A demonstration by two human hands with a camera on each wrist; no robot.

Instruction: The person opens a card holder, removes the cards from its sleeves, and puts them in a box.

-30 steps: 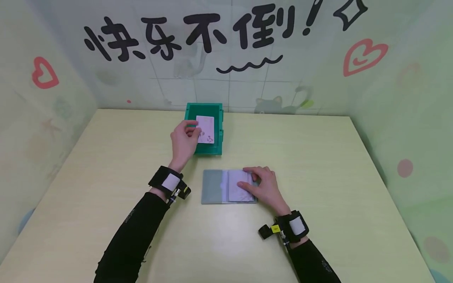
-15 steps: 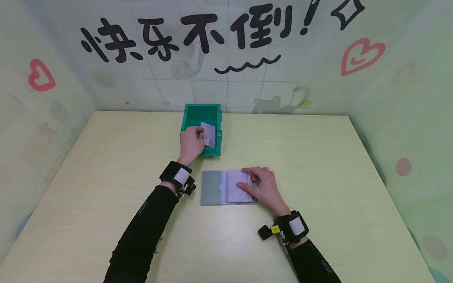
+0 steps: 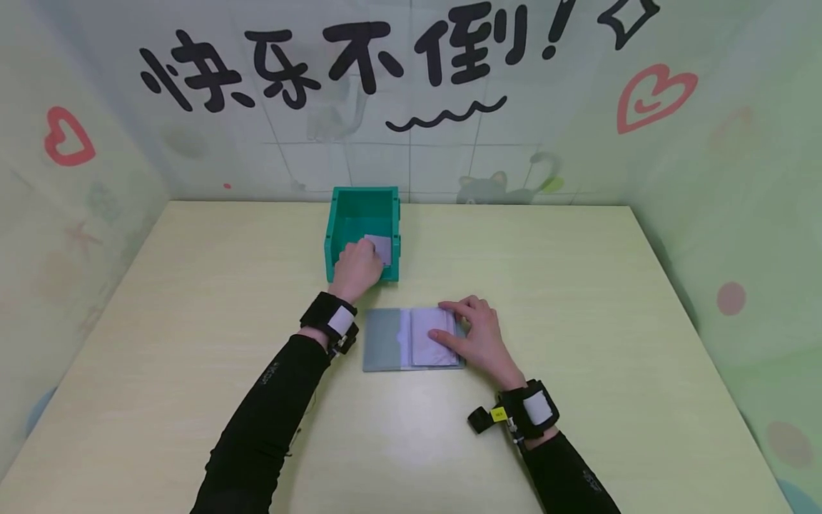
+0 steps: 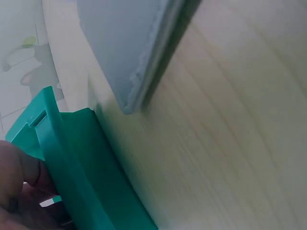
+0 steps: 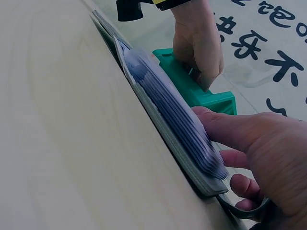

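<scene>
My left hand (image 3: 357, 271) reaches down into a green plastic box (image 3: 361, 214), its fingers bent at a pale pink card (image 3: 382, 247). It seems to pinch the card's left side, though the fingertips are largely hidden. In the left wrist view, the fingers (image 4: 29, 177) are behind the box wall. A grey card holder (image 3: 382, 339) lies open on the table in front of the box, with a thick stack of pale lilac sleeves (image 5: 168, 105). My right hand (image 3: 478, 335) holds the sleeves at their right edge, thumb on top and fingers curled at the side.
The pale wooden table (image 3: 257, 414) spreads around both hands. Behind the box rises a back wall (image 3: 270, 171) with large dark characters. Printed panels stand at left and right. Each wrist wears a black strap with a small camera.
My left hand has lowered the pink card into the green box, moving slightly right and down. The card is now mostly covered by the hand. My right hand stays on the card holder.
</scene>
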